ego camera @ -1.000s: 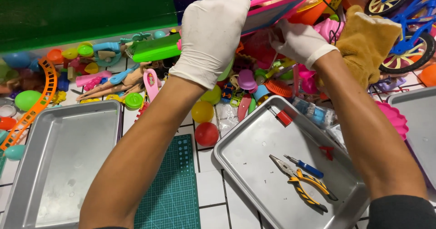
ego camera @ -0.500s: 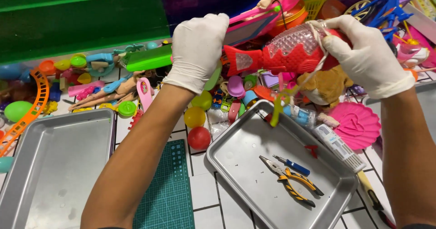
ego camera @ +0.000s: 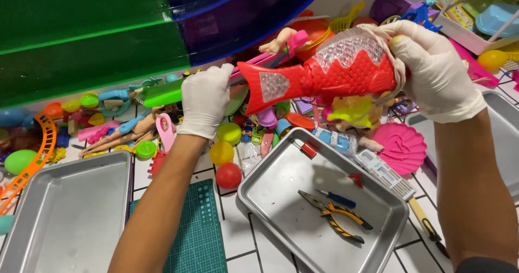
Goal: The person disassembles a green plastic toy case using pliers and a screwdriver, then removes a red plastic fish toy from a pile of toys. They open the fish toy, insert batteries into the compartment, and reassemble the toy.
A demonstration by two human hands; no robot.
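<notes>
White square tiles with dark grout cover the tabletop (ego camera: 238, 240), which is crowded along its far side with bright plastic toys under a glossy green and blue curved cover (ego camera: 108, 35). Both hands wear thin white gloves. The right hand (ego camera: 435, 70) is closed around the head end of a red plastic fish toy (ego camera: 324, 78), a hard, shiny shape with a clear bumpy panel on its back, a clear patch on its forked tail and a pale cord looped at the head. The fish is held in the air, level, above the toy pile. The left hand (ego camera: 205, 102) is curled loosely just beside the tail; whether it touches the tail cannot be told.

Below the fish lies a dull metal tray (ego camera: 270, 181) with rounded corners, holding yellow-handled pliers (ego camera: 335, 221), a small blue-handled screwdriver (ego camera: 338, 198) and a tiny red piece (ego camera: 357, 180). A second metal tray (ego camera: 70, 213) sits to the left, with a green gridded cutting mat (ego camera: 200, 235) between them. Yellow and red balls (ego camera: 224, 165) rest near the left wrist, a pink shell-shaped toy (ego camera: 403, 148) lies under the right forearm, and an orange track piece (ego camera: 38, 154) curves at far left.
</notes>
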